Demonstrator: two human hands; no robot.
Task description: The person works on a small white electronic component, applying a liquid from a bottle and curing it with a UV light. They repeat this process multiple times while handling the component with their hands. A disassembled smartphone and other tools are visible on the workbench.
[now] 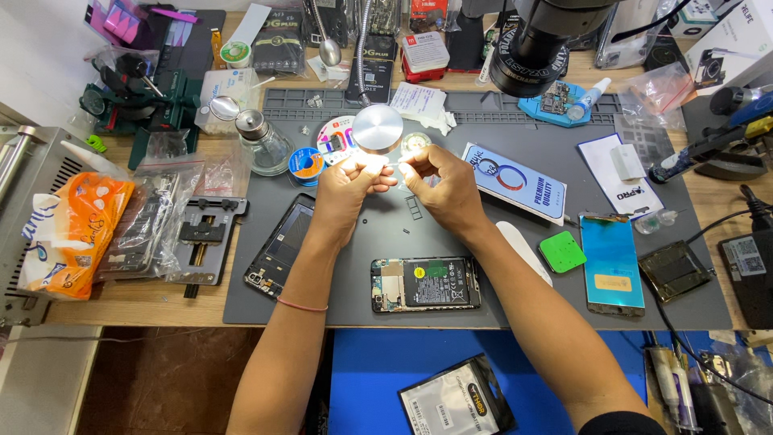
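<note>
My left hand [348, 187] and my right hand [439, 184] meet over the grey work mat [499, 266], fingertips pinched together under a bright round lamp head [378, 128]. Between the fingertips is a tiny part [396, 164], too small and too washed out by the light for me to say what it is. An opened phone [426, 283] with its battery and boards showing lies on the mat below my hands. A black phone frame [281, 245] lies to the left of my left forearm.
A microscope head [538, 44] hangs at the top. A blue phone screen [612, 263], a green square [562, 251], a blue-and-white packet [514, 182] and a dark square module [673, 271] lie on the right. On the left stand a glass bottle [264, 145], a metal jig [203, 239] and an orange bag [71, 234].
</note>
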